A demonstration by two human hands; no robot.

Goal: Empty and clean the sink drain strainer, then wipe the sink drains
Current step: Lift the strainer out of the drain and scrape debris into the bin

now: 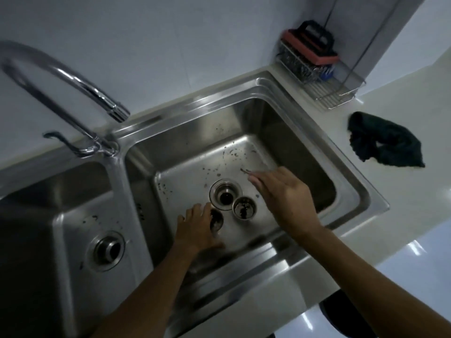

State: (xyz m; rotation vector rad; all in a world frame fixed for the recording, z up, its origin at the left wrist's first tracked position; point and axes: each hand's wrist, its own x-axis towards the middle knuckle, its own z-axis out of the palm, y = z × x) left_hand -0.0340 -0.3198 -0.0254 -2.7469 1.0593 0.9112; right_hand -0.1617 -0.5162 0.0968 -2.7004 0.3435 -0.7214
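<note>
Beside the round steel drain (226, 196): two cylindrical metal strainer cups.
Left hand (197, 228) grasps one cup (216, 222); right hand (284, 191) splayed, empty, over the other (244, 209).

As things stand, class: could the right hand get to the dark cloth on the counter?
Probably yes. The right hand hovers open and empty over the right basin, and the cloth lies in the open on the counter beyond the sink rim; nothing stands between them.

Curving over the divider between the basins: a chrome faucet (61, 76). Sitting in the counter's back corner, a wire rack (324, 76) holding a red-and-black scrub brush (311, 45). Lying crumpled nearby on the white counter (402, 198): a dark green cloth (385, 140).
</note>
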